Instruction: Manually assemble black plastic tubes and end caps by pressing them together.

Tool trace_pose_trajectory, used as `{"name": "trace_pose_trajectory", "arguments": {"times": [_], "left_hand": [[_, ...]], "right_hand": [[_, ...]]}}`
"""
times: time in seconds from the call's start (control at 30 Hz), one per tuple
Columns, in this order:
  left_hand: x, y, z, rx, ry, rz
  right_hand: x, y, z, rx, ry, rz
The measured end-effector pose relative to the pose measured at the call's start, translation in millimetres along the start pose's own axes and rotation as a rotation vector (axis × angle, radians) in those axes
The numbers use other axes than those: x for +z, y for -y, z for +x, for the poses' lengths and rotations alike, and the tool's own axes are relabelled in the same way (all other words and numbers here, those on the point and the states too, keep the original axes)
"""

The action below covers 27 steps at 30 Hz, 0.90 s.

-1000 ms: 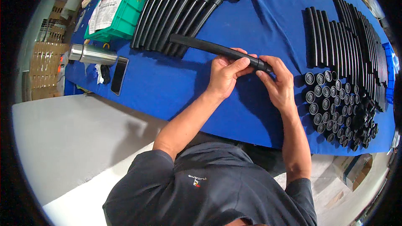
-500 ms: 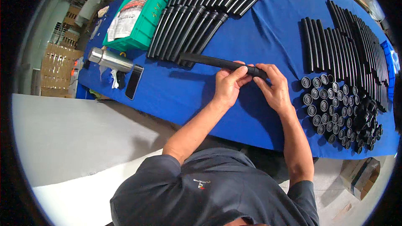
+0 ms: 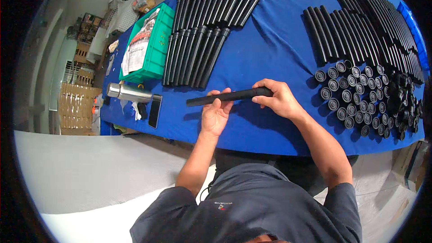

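Observation:
A black tube lies crosswise between my hands, just above the blue cloth. My left hand grips it near the middle, thumb on top and fingers behind. At its right end, my right hand is wrapped round the thicker collar, which the fingers partly cover. Right of that hand lie many round black caps with ringed faces. Beyond them, plain black tubes are laid side by side. At the far left, two rows of black tubes with thicker collared ends rest on the cloth.
A green crate with newspaper stands at the left. Near it lie a steel flask and a dark phone. The blue-covered table has its front edge close to my body.
My left hand has slid leftward along the tube, away from the collared end. My right hand now wraps over that end. The whole view has shifted too.

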<state>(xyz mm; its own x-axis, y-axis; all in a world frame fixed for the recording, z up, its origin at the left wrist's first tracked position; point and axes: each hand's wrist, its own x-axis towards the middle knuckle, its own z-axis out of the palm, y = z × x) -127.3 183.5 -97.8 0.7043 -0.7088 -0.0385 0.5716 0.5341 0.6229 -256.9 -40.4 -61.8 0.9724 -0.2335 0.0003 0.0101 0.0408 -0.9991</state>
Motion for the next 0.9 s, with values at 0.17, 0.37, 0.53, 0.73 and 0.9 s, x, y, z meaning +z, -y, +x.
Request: {"name": "trace_pose_trajectory", "arguments": {"times": [0.17,0.37,0.53,0.73,0.9], "left_hand": [[3,12,0,-0.016,-0.039,-0.038],[5,4,-4,-0.007,-0.04,0.028],[-17,0,-6,-0.012,-0.051,-0.051],[-12,3,-5,-0.007,0.051,-0.05],[-19,-1,-8,-0.022,0.041,-0.074]], "right_hand": [[-9,-9,-1,-0.034,0.013,-0.009],[-8,-27,9,-0.468,-0.011,-0.37],[-2,-20,4,-0.38,-0.01,-0.309],[-4,-20,1,-0.429,-0.025,-0.339],[-2,-17,0,-0.42,-0.016,-0.346]]}}
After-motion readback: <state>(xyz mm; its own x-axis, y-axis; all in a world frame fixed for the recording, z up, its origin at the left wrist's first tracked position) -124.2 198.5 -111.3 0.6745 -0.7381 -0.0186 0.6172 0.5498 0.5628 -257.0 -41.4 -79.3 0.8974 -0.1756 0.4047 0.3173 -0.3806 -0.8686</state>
